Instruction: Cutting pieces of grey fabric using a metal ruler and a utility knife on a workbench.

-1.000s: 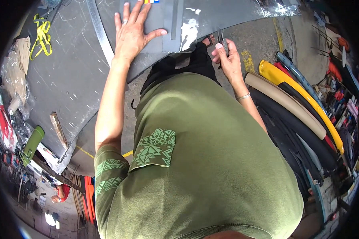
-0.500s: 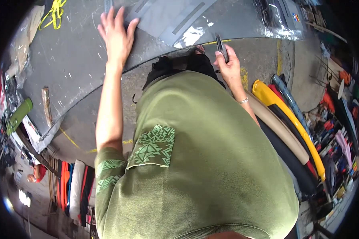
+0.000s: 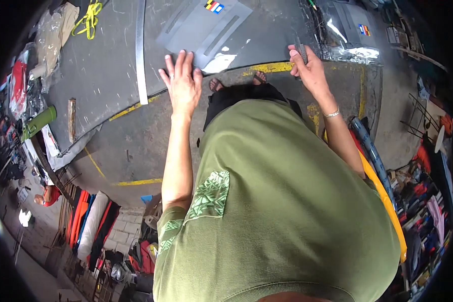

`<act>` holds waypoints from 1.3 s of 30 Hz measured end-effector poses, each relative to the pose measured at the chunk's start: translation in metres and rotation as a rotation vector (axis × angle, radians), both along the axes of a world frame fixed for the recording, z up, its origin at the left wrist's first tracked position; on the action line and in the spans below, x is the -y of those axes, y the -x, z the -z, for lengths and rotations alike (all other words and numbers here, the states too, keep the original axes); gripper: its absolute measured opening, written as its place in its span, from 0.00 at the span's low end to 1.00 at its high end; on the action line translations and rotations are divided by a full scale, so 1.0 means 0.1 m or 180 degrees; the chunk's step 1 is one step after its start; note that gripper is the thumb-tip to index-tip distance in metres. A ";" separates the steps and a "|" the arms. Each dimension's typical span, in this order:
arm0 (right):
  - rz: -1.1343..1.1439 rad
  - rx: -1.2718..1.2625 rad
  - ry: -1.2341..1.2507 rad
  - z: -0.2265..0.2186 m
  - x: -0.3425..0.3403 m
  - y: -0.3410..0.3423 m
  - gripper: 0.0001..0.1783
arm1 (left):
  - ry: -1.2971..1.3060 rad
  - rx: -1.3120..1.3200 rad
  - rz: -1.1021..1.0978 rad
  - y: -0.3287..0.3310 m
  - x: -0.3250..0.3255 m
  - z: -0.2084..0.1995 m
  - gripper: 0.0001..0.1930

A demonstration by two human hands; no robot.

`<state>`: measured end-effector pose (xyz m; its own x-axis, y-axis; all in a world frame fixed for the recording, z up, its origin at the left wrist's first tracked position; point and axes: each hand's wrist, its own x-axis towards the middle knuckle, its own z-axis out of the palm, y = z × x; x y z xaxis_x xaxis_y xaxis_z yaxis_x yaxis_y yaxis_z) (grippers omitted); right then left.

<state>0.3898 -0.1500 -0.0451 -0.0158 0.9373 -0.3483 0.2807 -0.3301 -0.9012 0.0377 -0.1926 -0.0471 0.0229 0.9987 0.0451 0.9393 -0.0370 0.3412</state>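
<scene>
My left hand [image 3: 183, 89] is over the table's near edge, palm down with fingers spread and nothing in it. Its fingertips reach the lower corner of a grey plastic-like sheet [image 3: 202, 30], which has dark strips and a small multicoloured mark; whether they touch cannot be told. My right hand [image 3: 312, 74] is closed around a dark utility knife [image 3: 301, 52] at the table edge, right of the sheet. The knife's blade end is blurred against the dark tabletop. A long metal ruler [image 3: 141, 55] lies left of my left hand, its near end sticking out past the edge.
On the dark table [image 3: 100, 75] lie a yellow strap [image 3: 89, 19], a wooden stick [image 3: 72, 120] and a clear-covered stack of sheets [image 3: 350, 30]. Yellow and blue rolls [image 3: 382, 186] stand close at my right. More fabric rolls [image 3: 93, 221] are behind on the left.
The view has shifted, showing more of the ruler and sheet. My left hand has drawn back from the ruler toward the near edge. My right hand, still gripping the knife, has moved to the right.
</scene>
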 end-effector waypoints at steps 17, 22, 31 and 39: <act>0.0011 -0.0219 0.0064 0.06 -0.39 0.00 0.18 | -0.0362 0.0201 -0.0614 -0.11 0.13 0.01 0.39; -0.0094 -0.0292 0.0113 0.01 -0.42 -0.01 0.18 | 0.0066 -0.0015 -0.0475 -0.02 0.25 0.06 0.40; -0.0088 -0.0263 -0.0174 -0.05 -0.37 0.00 0.22 | -0.0039 0.0240 -0.0421 -0.35 0.25 -0.08 0.29; -0.0185 -0.0100 0.0306 -0.05 -0.41 -0.03 0.20 | -0.0520 0.0315 0.0517 -0.25 -0.79 -0.08 0.30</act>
<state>0.3926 -0.1095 -0.0402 -0.0815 0.8968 -0.4349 0.2741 -0.3993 -0.8749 0.0626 -0.1137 -0.0392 0.1699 0.9616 0.2157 0.8788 -0.2469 0.4083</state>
